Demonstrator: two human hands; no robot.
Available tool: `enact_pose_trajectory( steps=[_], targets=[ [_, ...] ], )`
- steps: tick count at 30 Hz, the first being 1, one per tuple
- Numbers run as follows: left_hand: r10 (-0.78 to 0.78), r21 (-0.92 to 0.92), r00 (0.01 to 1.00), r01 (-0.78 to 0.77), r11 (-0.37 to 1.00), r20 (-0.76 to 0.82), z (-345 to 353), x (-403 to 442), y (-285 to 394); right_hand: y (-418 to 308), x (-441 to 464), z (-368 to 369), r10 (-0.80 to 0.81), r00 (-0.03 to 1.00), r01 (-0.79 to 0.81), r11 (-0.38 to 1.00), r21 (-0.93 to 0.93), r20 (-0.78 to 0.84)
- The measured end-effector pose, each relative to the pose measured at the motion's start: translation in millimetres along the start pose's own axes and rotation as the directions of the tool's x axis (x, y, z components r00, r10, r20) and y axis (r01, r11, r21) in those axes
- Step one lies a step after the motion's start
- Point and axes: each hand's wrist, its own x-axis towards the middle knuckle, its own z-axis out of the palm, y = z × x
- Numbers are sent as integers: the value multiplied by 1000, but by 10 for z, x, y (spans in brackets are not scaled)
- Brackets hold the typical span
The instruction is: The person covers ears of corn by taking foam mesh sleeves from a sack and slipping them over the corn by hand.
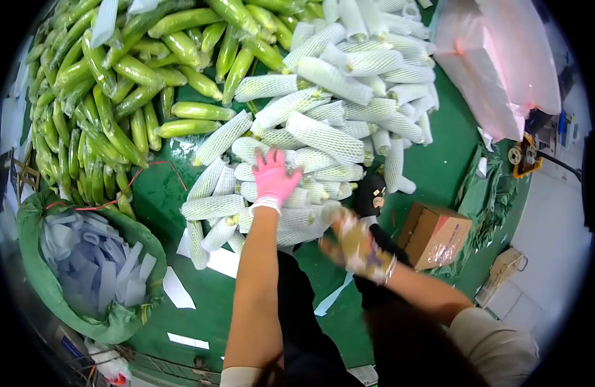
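Observation:
My left hand (274,177), in a pink glove, lies with spread fingers on a pile of long vegetables in white foam net sleeves (326,138). It grips none of them. My right hand (361,246), in a patterned yellowish glove, is blurred at the pile's lower right edge. Its fingers look apart, with nothing seen in them. To the upper left is a large heap of long green vegetables (133,77), many in shiny clear film. Their exact kind is unclear. Pale ends poke out of several sleeves under my left hand.
At lower left stands a green sack (157,248) of loose foam sleeves (107,271). A cardboard box (433,235) sits right of my right hand, near crumpled green sheeting (484,193). Pinkish-white wrapped bulk (497,58) is at upper right. Paper strips (177,288) lie on the green floor (226,309).

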Motion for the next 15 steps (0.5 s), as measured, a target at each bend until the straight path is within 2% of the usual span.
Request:
enact_pose_trajectory(
  steps=[1, 2, 4, 5, 6, 7, 8, 9, 10, 11, 12, 13, 14, 15],
  targets=[
    [8, -6, 1000, -8, 1000, 25, -75, -22, -18, -70, -348, 57, -86, 993, 73, 985, 154, 77],
    [21, -11, 1000, -21, 1000, 14, -173, -81, -41, -217, -711, 91, -112, 988, 93, 982, 162, 107],
    [-2, -346, 1000, 0, 938, -6, -393, -338, -137, -397, -1303, 171, -117, 924, 102, 993, 61, 364],
    [-11, -329, 1000, 8, 944, -9, -424, -587, -210, -286, -1677, 453, -237, 930, 210, 970, 122, 282],
    [-114, -482, 993, 95, 871, -10, -432, -919, -333, -165, -1937, 679, -321, 916, 273, 938, 214, 240],
    [-233, -620, 973, 177, 764, -9, -467, -1315, -479, -195, -2073, 560, -258, 919, 147, 925, 350, 297],
    [-311, -589, 950, 272, 761, 38, -558, -1775, -600, -231, -2214, 433, -193, 916, 8, 885, 466, 352],
    [-392, -556, 917, 367, 746, 80, -642, -2300, -715, -352, -2234, 155, -144, 850, -36, 944, 328, 507],
    [-505, -425, 857, 499, 755, 108, -600, -2883, -884, -221, -2428, 308, -25, 847, -248, 865, 436, 532],
    [-541, -312, 824, 565, 764, 169, -634, -3491, -1019, -95, -2613, 452, 95, 830, -435, 726, 532, 549],
    [-593, -210, 793, 609, 764, 141, -532, -4175, -1172, 74, -2818, 618, 165, 831, -498, 646, 578, 531],
    [-677, -164, 699, 713, 681, 229, -602, -4809, -1155, 300, -3059, 804, 219, 836, -520, 610, 598, 504],
    [-750, -89, 626, 777, 623, 213, -541, -5486, -1160, 508, -3323, 1004, 279, 827, -552, 564, 614, 488],
    [-820, -27, 511, 852, 522, 257, -470, -6150, -1155, 696, -3591, 1173, 337, 809, -586, 521, 621, 481]
  ],
)
